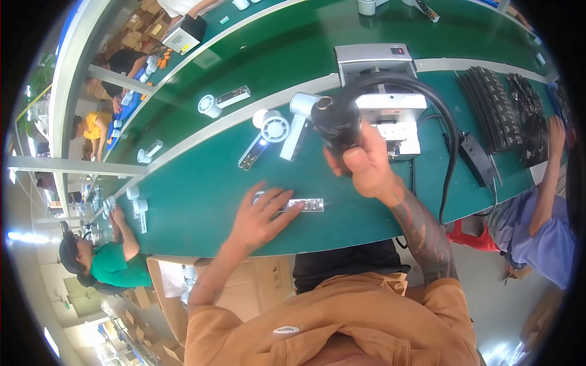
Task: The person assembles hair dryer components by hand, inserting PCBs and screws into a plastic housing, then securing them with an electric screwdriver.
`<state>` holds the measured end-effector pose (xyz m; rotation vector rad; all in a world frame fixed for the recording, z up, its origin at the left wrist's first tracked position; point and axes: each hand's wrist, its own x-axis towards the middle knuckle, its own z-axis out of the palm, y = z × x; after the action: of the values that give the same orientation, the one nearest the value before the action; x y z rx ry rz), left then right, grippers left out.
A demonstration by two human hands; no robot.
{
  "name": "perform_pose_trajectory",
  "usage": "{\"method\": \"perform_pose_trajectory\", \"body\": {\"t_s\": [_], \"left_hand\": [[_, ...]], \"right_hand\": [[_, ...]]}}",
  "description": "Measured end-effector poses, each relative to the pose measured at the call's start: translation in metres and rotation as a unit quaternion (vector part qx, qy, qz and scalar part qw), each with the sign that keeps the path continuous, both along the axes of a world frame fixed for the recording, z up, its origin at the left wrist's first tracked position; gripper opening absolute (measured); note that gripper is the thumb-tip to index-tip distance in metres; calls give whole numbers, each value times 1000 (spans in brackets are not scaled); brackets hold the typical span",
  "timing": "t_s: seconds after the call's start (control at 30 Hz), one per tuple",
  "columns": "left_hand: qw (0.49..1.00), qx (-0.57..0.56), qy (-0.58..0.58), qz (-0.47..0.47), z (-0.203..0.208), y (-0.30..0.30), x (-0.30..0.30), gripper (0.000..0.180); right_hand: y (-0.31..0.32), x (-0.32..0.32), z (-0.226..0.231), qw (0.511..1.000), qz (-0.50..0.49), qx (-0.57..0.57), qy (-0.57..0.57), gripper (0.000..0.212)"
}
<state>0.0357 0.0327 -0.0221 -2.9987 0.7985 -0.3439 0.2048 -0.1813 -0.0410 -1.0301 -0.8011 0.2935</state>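
My left hand (264,216) lies flat on the green bench, its fingers pressing a small white handheld fan (303,205) that lies on its side. My right hand (365,166) is raised above the bench and grips a black corded tool (337,119) with a round barrel; its thick black cable (444,116) arcs over to the right. Two more white fans (268,134) (300,119) lie just beyond my hands.
A grey and white box-shaped machine (384,85) stands behind the tool. Stacks of black parts (491,107) sit at the right, where another person's hand (555,131) reaches. A black power strip (476,158) lies nearby. Other workers sit along the left. Cardboard boxes (177,287) stand below the bench.
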Motion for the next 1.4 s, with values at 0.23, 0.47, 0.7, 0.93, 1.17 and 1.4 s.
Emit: {"method": "perform_pose_trajectory", "body": {"t_s": [0.23, 0.47, 0.7, 0.93, 1.17, 1.4], "left_hand": [[997, 59, 10, -44, -4, -9, 6, 49], [998, 22, -55, -32, -22, -49, 34, 46], [990, -6, -124, -66, -40, -55, 57, 29], [991, -26, -119, -60, -40, -77, 66, 32], [989, -62, -121, -50, -45, -77, 66, 27], [989, -58, -120, -60, -42, -78, 67, 26]], "right_hand": [[0, -1, -4, 997, -48, 48, -23, 47], [-73, 0, 63, 993, -38, 116, 2, 97], [-50, 27, 84, 958, -267, 33, -98, 102], [-47, 19, 73, 968, -245, 12, -61, 99], [-71, 14, 65, 986, -168, -4, 7, 107], [-76, 21, 62, 984, -177, 30, 2, 100]]}}
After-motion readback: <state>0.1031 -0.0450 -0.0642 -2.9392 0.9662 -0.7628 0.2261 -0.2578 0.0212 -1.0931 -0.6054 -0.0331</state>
